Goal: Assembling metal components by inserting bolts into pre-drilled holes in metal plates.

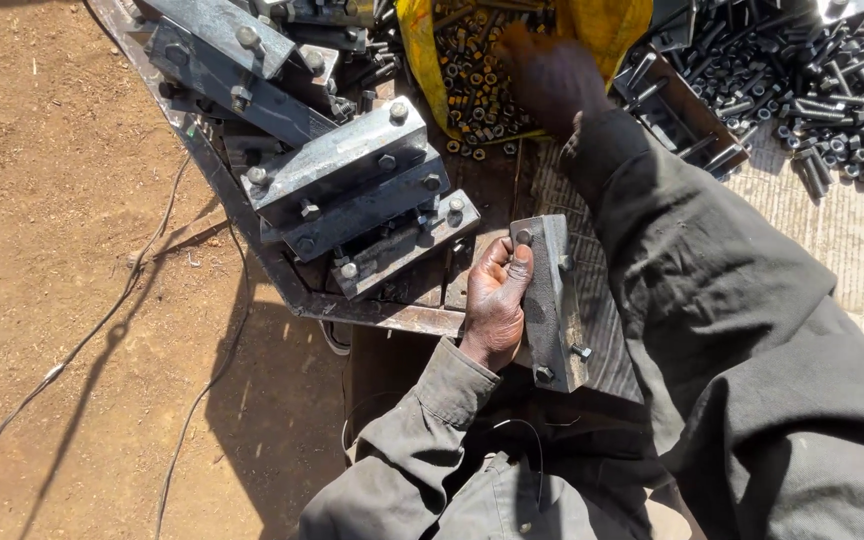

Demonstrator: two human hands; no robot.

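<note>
My left hand grips a grey steel bracket with bolts through its holes, held upright over the work surface at centre. My right hand reaches forward into a yellow sack filled with small nuts; its fingers are blurred among the nuts, so whether they hold any is unclear. Both arms wear grey-green sleeves.
Several bolted steel brackets lie stacked on a metal frame at the upper left. A heap of dark bolts covers the upper right. Bare dirt ground with thin wires lies to the left.
</note>
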